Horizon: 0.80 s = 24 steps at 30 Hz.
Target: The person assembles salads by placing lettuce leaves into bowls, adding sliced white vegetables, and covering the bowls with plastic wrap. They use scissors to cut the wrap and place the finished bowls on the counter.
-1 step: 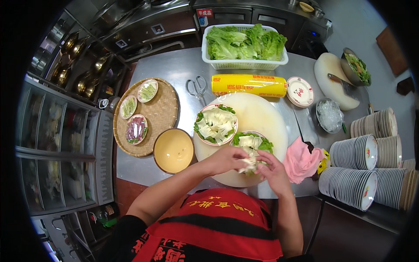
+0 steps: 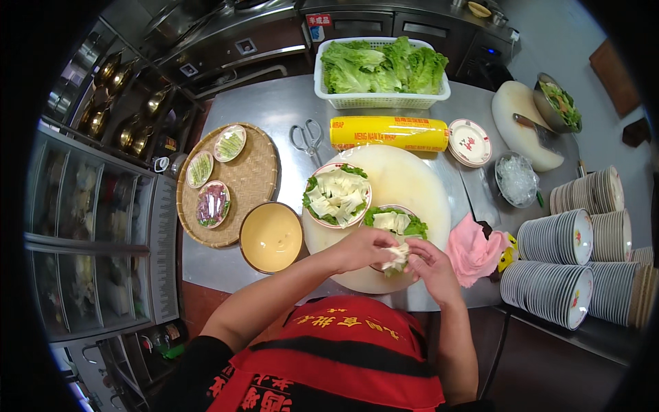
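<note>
My left hand (image 2: 364, 248) is closed, its fingertips pinching a thin pale food sheet (image 2: 396, 257). The fingers of my right hand (image 2: 432, 266) close on the same piece from the other side. Below it, a plate with green lettuce and pale sheets (image 2: 392, 222) is partly hidden by my hands. A second plate (image 2: 338, 196), just beyond it to the left, holds lettuce under a loose layer of the same pale sheets. Both rest on a round white cutting board (image 2: 419, 182). An almost empty yellow bowl (image 2: 272, 237) stands left of the board.
A woven tray (image 2: 257, 154) with three small wrapped dishes lies left. Scissors (image 2: 307, 137), a yellow film roll (image 2: 388, 134) and a lettuce basket (image 2: 384, 103) are beyond the board. Right are a pink cloth (image 2: 473, 250), a knife (image 2: 537, 130) and plate stacks (image 2: 546, 295).
My two hands have drawn slightly closer around the pale sheet, which has shifted a little up and to the right. The whole view has moved slightly; the plates stay in place.
</note>
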### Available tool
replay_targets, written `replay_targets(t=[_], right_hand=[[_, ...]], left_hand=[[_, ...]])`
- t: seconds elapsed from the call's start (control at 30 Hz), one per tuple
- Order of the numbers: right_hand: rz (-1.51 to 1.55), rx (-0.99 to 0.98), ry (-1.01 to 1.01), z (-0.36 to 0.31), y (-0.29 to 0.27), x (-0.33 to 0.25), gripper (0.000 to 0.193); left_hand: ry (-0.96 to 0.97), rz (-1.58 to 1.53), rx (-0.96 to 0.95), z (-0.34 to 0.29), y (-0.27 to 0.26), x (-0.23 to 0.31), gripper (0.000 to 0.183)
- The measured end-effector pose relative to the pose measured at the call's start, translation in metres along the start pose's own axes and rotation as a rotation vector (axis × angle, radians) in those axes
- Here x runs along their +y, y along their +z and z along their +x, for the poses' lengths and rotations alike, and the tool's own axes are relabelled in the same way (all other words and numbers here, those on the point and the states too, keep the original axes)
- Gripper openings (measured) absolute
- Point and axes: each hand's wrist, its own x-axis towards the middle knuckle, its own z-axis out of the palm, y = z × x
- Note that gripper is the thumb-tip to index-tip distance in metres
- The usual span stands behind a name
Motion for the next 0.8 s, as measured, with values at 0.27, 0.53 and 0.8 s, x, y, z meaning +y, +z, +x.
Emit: replay_targets(t=[0.27,0.53,0.8], right_hand=[[-0.261,0.221,0.002,0.011,-0.024,0.047,0.017],[-0.781,0.357,-0.166,0.001,-0.003,0.022,0.023],[-0.652,0.358,-0.163,0.012,-0.002,0.02,0.02]], left_hand=[[-0.079,0.216,0.034,0.04,0.02,-0.019,0.034],[0.033,0.405,0.099,0.038,0.014,-0.022,0.033],[0.125,0.561,0.106,0.033,0.023,-0.006,0.035]])
